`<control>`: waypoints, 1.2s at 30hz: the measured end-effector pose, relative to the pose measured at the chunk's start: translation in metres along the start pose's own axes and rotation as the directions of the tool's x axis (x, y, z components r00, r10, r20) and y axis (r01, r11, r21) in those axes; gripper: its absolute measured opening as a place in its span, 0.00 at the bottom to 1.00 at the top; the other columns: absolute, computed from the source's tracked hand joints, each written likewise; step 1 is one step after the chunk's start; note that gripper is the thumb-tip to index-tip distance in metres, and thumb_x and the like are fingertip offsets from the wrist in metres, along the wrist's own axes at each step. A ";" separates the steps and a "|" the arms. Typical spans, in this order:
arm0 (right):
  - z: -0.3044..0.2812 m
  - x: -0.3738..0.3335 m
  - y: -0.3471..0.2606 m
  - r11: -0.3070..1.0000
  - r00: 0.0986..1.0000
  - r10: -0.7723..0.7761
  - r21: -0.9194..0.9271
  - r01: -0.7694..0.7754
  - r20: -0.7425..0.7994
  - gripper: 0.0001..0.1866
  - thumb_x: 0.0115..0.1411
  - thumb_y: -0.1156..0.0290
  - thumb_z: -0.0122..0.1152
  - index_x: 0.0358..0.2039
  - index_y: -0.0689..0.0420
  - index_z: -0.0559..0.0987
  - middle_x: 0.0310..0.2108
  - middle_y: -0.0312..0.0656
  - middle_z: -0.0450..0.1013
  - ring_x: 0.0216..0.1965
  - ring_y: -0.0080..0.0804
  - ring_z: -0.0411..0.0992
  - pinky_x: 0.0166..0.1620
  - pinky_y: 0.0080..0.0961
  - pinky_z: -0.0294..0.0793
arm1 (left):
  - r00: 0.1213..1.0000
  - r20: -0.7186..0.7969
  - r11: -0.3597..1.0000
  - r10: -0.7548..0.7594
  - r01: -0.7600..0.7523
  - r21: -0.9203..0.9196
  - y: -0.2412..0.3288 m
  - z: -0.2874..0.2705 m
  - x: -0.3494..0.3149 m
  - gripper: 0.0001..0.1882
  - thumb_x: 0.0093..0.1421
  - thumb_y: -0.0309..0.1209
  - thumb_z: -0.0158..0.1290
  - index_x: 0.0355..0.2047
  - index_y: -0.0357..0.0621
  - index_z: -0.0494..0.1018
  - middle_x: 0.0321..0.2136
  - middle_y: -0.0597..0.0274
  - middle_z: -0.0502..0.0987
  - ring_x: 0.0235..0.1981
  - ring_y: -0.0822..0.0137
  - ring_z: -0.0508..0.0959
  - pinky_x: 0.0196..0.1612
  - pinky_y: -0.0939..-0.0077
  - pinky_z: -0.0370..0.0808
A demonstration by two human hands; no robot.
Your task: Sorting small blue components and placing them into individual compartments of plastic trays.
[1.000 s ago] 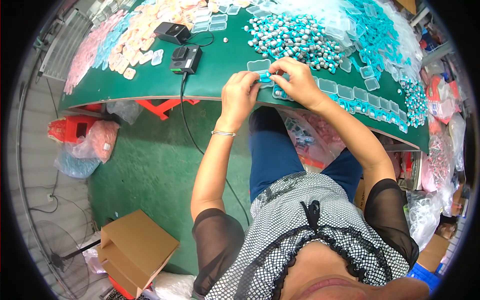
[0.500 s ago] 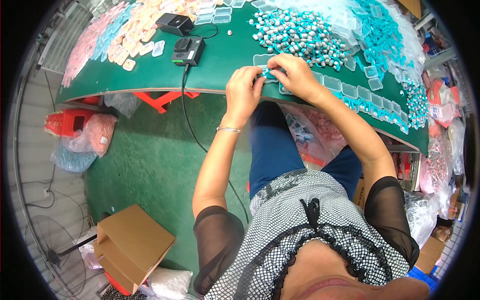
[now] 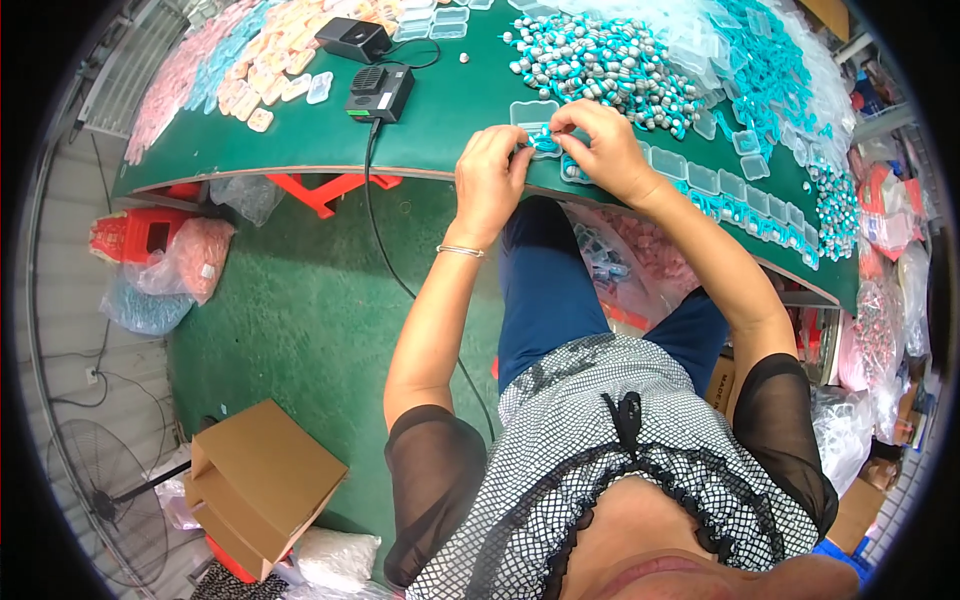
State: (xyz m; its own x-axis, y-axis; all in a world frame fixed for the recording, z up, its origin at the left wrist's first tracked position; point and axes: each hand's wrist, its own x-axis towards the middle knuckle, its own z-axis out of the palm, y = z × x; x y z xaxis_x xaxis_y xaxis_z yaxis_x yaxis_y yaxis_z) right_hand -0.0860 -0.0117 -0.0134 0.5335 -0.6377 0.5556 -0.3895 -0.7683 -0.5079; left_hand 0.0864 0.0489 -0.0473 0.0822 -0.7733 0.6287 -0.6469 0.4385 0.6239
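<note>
Over the front edge of the green table, my left hand (image 3: 490,172) and my right hand (image 3: 606,150) meet with fingertips pinched. Between them is a small teal piece (image 3: 541,141); its exact kind is too small to make out, and fingers partly cover it. Just behind and beneath it lies an open clear plastic case (image 3: 532,112). To the right of my right hand, a row of open clear cases (image 3: 703,180) runs along the table edge, with teal pieces in their near halves. Beyond my hands spreads a heap of small grey-and-teal capsule-shaped pieces (image 3: 590,70).
Teal parts (image 3: 770,75) and clear cases pile up at the far right; orange-and-white cases (image 3: 262,85) lie far left. Two black boxlike devices (image 3: 380,93) with a cable stand left of my hands. A cardboard box (image 3: 268,480) and fan (image 3: 105,505) stand on the floor.
Both hands stay together at the case, fingers shifting slightly around the teal piece. My right hand's fingertips have moved a little to the right, showing more of the piece.
</note>
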 end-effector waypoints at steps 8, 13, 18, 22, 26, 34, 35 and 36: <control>0.008 -0.003 -0.002 0.954 0.987 -0.124 -0.261 0.147 0.101 0.06 0.48 0.74 0.63 0.28 0.50 0.76 0.28 0.31 0.73 0.37 0.32 0.71 0.43 0.34 0.61 | 1.000 0.007 1.000 0.008 -0.008 -0.016 -0.001 0.000 0.002 0.09 0.47 0.22 0.60 0.29 0.42 0.73 0.30 0.59 0.77 0.32 0.56 0.76 0.35 0.65 0.72; 0.004 -0.001 -0.004 0.967 0.988 -0.082 -0.230 0.111 0.130 0.06 0.48 0.73 0.64 0.28 0.51 0.77 0.28 0.32 0.74 0.37 0.32 0.70 0.43 0.34 0.61 | 0.999 0.043 1.000 -0.006 0.006 -0.003 -0.001 -0.002 0.003 0.09 0.47 0.22 0.60 0.29 0.41 0.73 0.30 0.58 0.77 0.33 0.55 0.76 0.36 0.65 0.73; 0.004 0.001 -0.006 0.954 0.983 -0.058 -0.280 0.106 0.175 0.06 0.49 0.74 0.64 0.28 0.51 0.78 0.29 0.32 0.74 0.38 0.32 0.70 0.44 0.34 0.60 | 0.999 0.046 1.000 0.012 -0.012 -0.005 -0.004 -0.002 0.004 0.08 0.47 0.23 0.60 0.28 0.42 0.73 0.31 0.59 0.77 0.34 0.55 0.76 0.36 0.65 0.73; 0.004 0.001 -0.003 0.963 0.985 -0.042 -0.257 0.085 0.168 0.05 0.49 0.73 0.63 0.28 0.50 0.79 0.28 0.32 0.75 0.38 0.32 0.70 0.44 0.36 0.59 | 1.000 -0.009 0.997 0.028 -0.029 -0.067 -0.004 0.000 0.005 0.07 0.47 0.23 0.60 0.27 0.42 0.74 0.31 0.60 0.77 0.34 0.57 0.76 0.36 0.66 0.73; 0.007 0.002 0.000 0.961 0.984 -0.036 -0.263 0.082 0.175 0.04 0.50 0.72 0.63 0.29 0.49 0.80 0.27 0.31 0.75 0.38 0.32 0.70 0.45 0.38 0.59 | 0.992 0.011 0.991 0.124 -0.125 0.051 -0.005 -0.001 0.005 0.06 0.47 0.23 0.59 0.26 0.44 0.75 0.30 0.65 0.78 0.34 0.60 0.76 0.37 0.67 0.70; 0.006 0.000 0.000 0.964 0.982 -0.030 -0.254 0.078 0.186 0.04 0.50 0.71 0.62 0.29 0.49 0.79 0.28 0.31 0.76 0.39 0.32 0.70 0.45 0.39 0.59 | 0.941 0.299 0.923 0.157 -0.247 0.295 0.009 -0.024 0.019 0.07 0.46 0.27 0.60 0.27 0.47 0.75 0.29 0.68 0.77 0.36 0.63 0.74 0.41 0.66 0.66; 0.005 0.000 -0.001 0.964 0.981 -0.022 -0.257 0.072 0.191 0.04 0.50 0.71 0.62 0.29 0.49 0.79 0.28 0.31 0.76 0.39 0.32 0.70 0.45 0.39 0.59 | 0.930 0.346 0.920 0.126 -0.240 0.311 0.010 -0.025 0.020 0.07 0.46 0.28 0.60 0.28 0.47 0.75 0.29 0.68 0.76 0.36 0.63 0.74 0.41 0.65 0.65; 0.005 0.000 -0.001 0.964 0.982 -0.023 -0.255 0.072 0.190 0.04 0.50 0.71 0.62 0.29 0.49 0.79 0.28 0.31 0.76 0.39 0.32 0.70 0.45 0.39 0.59 | 0.930 0.347 0.919 0.126 -0.241 0.313 0.013 -0.027 0.021 0.07 0.46 0.28 0.60 0.28 0.47 0.75 0.29 0.68 0.76 0.36 0.63 0.74 0.41 0.65 0.65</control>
State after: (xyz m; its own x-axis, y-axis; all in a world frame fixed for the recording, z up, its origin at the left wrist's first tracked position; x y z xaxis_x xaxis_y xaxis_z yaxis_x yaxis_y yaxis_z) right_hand -0.0815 -0.0111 -0.0164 0.6750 -0.5980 0.4321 -0.5287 -0.8006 -0.2822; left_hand 0.0999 0.0505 -0.0132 -0.2678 -0.8225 0.5019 -0.8515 0.4457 0.2761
